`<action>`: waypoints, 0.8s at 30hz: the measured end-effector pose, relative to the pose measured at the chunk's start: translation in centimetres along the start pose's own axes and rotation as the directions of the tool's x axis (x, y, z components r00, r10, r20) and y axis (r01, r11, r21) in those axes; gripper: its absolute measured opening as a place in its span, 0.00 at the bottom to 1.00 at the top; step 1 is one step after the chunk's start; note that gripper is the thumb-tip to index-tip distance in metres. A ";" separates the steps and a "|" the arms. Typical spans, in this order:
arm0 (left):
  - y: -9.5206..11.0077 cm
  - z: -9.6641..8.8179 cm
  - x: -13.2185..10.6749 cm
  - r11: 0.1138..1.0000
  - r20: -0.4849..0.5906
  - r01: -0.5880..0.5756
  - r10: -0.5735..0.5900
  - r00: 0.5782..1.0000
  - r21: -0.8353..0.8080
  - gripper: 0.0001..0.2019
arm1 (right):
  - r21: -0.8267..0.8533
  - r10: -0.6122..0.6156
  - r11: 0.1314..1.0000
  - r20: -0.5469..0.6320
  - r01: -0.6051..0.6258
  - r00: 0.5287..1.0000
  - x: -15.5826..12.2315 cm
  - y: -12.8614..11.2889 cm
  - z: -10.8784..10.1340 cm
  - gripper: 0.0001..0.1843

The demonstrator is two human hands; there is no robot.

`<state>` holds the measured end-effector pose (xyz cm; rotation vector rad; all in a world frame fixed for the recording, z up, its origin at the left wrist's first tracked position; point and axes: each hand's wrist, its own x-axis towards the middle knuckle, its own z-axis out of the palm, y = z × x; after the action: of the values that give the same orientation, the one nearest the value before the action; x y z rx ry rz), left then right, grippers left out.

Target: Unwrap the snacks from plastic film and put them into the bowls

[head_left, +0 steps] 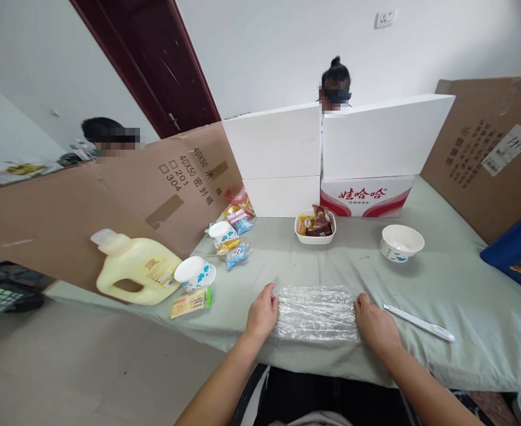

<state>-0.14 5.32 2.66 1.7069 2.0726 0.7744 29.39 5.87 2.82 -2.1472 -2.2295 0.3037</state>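
Between my two hands a crinkled rectangle of clear plastic film (pixel 317 313) is held flat near the table's front edge. My left hand (pixel 262 310) is closed on its left edge. At the opposite edge my right hand (pixel 377 322) grips the film, fingers curled under the thumb. Just right of that hand lies a long, thin white tool (pixel 420 323) whose kind I cannot make out. A white paper bowl (pixel 402 242) with a blue leaf pattern stands beyond it; something whitish inside is unclear. Farther back, a small white tub (pixel 314 238) holds wrapped snacks (pixel 317 225).
At left stand a pale yellow jug (pixel 138 269), a paper bowl (pixel 195 274), a flat snack packet (pixel 190 303) and several coloured packets (pixel 237 255). Cardboard (pixel 154 201) and white boxes (pixel 278 154) wall the table. A blue container (pixel 520 254) is at right. Two people sit beyond.
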 end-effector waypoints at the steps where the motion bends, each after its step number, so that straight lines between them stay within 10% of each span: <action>1: -0.1 0.0 -0.2 1.000 -0.007 0.006 -0.006 1.000 0.008 0.17 | 0.000 -0.001 1.000 0.000 0.001 1.000 0.0 -0.1 0.0 0.14; 10: 0.2 -0.4 -0.7 0.996 -0.004 -0.024 0.025 1.000 0.091 0.18 | 0.006 -0.001 1.000 -0.075 0.002 0.997 -0.3 0.0 -1.1 0.16; 14: 1.0 0.5 -0.8 0.974 0.025 -0.066 0.062 0.998 0.218 0.17 | -0.024 -0.260 0.964 -0.258 0.263 0.930 -0.6 -1.1 -1.7 0.17; 19: 0.7 0.5 -0.2 0.973 0.024 0.005 -0.011 1.000 0.229 0.17 | 0.029 -0.556 0.824 -0.150 0.566 0.817 0.4 -2.8 0.4 0.24; 24: -1.7 -3.6 1.6 0.928 -0.045 0.142 -0.135 0.990 0.345 0.14 | 0.052 -0.595 0.800 -0.058 0.598 0.802 1.1 -2.6 2.4 0.33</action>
<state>-3.90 5.95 4.58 1.7007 2.4289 0.3990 26.38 6.65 0.81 -1.2866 -2.6674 0.2942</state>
